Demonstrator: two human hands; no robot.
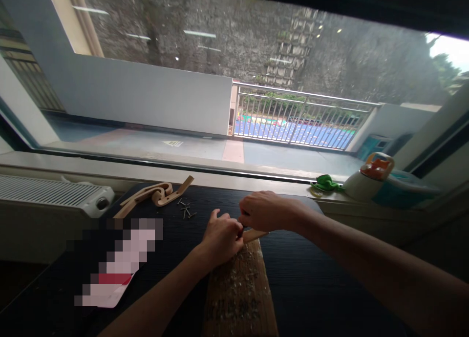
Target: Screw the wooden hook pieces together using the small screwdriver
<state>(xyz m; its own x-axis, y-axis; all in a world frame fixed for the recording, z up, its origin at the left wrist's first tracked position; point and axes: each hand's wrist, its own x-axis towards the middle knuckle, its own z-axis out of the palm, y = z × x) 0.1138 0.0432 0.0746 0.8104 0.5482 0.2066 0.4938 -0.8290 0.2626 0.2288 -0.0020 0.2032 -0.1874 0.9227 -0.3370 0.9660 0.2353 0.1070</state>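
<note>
My left hand is closed at the left end of a pale wooden strip. The strip lies across the far end of a thick, scuffed wooden board with dark markings on its near part. Just above the strip, my right hand makes a fist close against the left fingers. Something small and dark shows between the hands; its kind is hidden. Several loose screws lie to the left, beside curved wooden pieces with holes in them.
The dark table stands against a windowsill. A pixelated pink-and-white item lies at left, near a radiator. On the sill at right are a green cloth, a white jug and a teal container.
</note>
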